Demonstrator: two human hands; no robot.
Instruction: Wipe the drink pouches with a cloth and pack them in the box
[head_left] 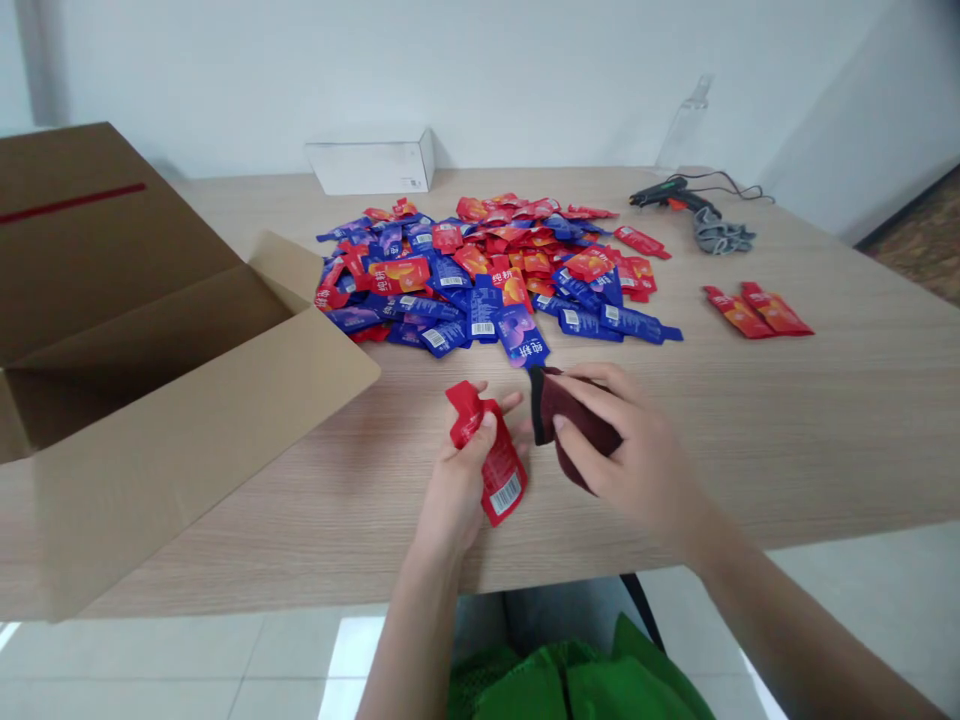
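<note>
Nearside of the pouch pile [480, 305], L hand [454, 490] grips red pouch [501, 465], R hand [649, 450] clutches maroon cloth [587, 425]; pouch could prob. slip b/c only a thumb visibly pins its front.

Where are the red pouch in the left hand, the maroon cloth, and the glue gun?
Red pouch [501, 462]: head view, middle of its body.
Maroon cloth [587, 421]: head view, maroon fabric beside its black edge band.
Glue gun [661, 191]: head view, along its dark barrel.
</note>
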